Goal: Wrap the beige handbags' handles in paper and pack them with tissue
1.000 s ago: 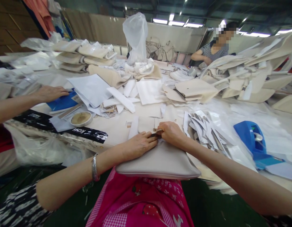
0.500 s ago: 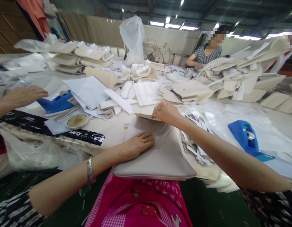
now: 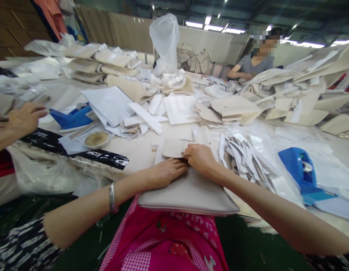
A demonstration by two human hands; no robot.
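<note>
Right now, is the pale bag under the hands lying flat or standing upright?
Lying flat: the pale bag shows its broad side upward, and the left hand rests on it. The right hand holds its flap.

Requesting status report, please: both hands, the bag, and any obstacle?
Left hand flat on bag. Right hand pinching its flap. Bag lying before pink apron. Paper strips beside bag, not over it.

My bare right hand [image 3: 201, 159], which half a second ago raised the smooth pale-beige flap [image 3: 172, 148] of the flat pale-grey bag [image 3: 188, 195], is back down nearer me, close beside my bare left hand [image 3: 163, 172], the flap lowered with it. At left, a co-worker's bare hand [image 3: 24, 119], on the blue plastic tape dispenser [image 3: 74, 119] a second ago, has pulled away farther left.
</note>
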